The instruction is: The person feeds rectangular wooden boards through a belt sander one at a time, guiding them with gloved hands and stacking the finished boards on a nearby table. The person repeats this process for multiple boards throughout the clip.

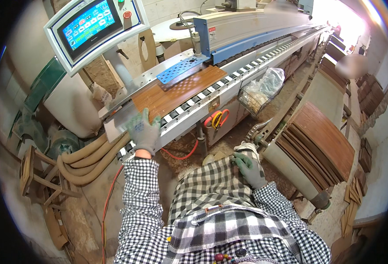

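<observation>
My left hand (143, 130), in a grey and green work glove, lies flat with fingers spread on the near end of a brown wooden panel (176, 90). The panel rests on the roller bed (246, 68) of a long grey and blue machine, its far end under a perforated blue plate (180, 69). My right hand (249, 167), also gloved, hangs low beside my checked shirt with fingers loosely curled, holding nothing. It is just left of a stack of brown wooden panels (319, 145).
A touch-screen control panel (92, 26) stands at upper left. Tan hoses (88, 160) curve below the machine. Red-handled scissors (218, 119) hang on its front, next to a wire basket with plastic bags (262, 90). Sawdust covers the floor; wood offcuts (350, 209) lie at right.
</observation>
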